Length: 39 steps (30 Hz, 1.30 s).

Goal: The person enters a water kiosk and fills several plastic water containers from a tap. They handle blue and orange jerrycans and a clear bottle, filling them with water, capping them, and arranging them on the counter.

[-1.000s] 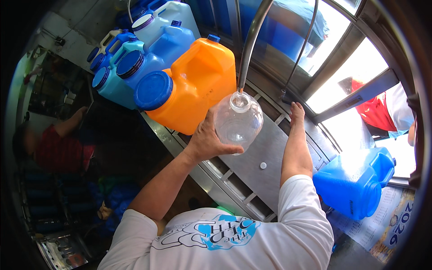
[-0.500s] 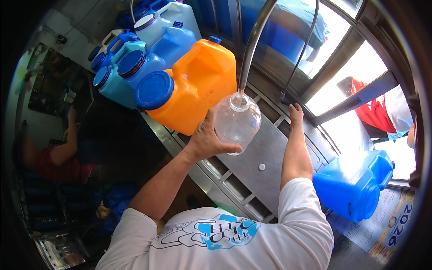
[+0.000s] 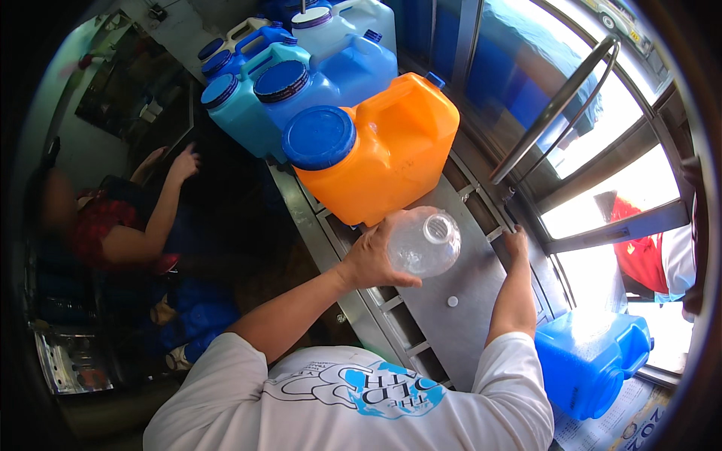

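Note:
My left hand (image 3: 377, 252) is closed round the side of a clear round plastic bottle (image 3: 421, 252). Its uncapped mouth faces up, tilted a little to the right. The bottle is held above a steel counter (image 3: 444, 331), just in front of an orange jug (image 3: 391, 161) with a blue lid. Over by the counter's far right edge, my right hand (image 3: 515, 242) has its fingers partly spread, and nothing shows in them. Beyond that hand, a curved metal spout (image 3: 553, 113) stands apart from the bottle. A small white cap (image 3: 453, 301) lies on the counter.
Several blue and teal jugs (image 3: 289, 90) stand behind the orange one. At the right, a blue jug (image 3: 590, 357) lies beside a printed calendar sheet (image 3: 602, 425). A metal-framed window (image 3: 594, 218) borders the counter; a person in red (image 3: 632, 244) is outside. A reflective dark surface is at left.
The view has shifted. The spout was in the bottle's mouth and is now out of it; my left hand has brought the bottle nearer. My right hand has dropped away from the small fitting by the spout.

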Motion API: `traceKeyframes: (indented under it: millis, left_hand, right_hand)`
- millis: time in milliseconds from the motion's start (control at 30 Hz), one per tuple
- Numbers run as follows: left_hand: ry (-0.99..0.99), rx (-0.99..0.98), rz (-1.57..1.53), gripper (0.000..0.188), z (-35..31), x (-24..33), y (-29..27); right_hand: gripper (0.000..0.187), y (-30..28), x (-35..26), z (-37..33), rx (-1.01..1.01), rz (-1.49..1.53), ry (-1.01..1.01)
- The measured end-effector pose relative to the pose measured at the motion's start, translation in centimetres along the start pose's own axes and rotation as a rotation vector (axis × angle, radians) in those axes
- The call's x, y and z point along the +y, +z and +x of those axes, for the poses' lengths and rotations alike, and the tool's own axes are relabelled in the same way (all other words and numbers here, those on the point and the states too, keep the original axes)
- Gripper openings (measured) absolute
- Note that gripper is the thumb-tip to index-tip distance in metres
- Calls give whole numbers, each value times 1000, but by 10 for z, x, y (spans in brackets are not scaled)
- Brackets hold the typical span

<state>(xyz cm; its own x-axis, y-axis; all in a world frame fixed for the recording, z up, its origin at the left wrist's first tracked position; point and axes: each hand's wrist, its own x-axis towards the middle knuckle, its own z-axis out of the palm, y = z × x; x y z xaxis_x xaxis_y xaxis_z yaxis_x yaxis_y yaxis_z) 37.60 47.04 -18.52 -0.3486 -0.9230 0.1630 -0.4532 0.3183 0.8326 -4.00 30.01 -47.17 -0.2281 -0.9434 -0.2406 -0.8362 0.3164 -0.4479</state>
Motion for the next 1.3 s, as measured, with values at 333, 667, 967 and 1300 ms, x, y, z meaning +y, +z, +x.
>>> traceKeyframes:
  millis: [333, 667, 967, 1300]
  left_hand:
    - [-207, 59, -117, 104, -26, -39, 5]
    - [-375, -213, 85, 108, -46, -35, 8]
    - [-194, -123, -42, 107, -81, -37, 0]
    - [-88, 185, -221, 112, -103, -25, -98]
  right_hand:
    - [45, -4, -37, -180, 58, 97, -32]
    - [22, 52, -51, -281, -101, -147, -252]
    - [30, 43, -72, -271, -145, 1, -128]
    - [35, 72, -153, -315, -371, -17, -394]
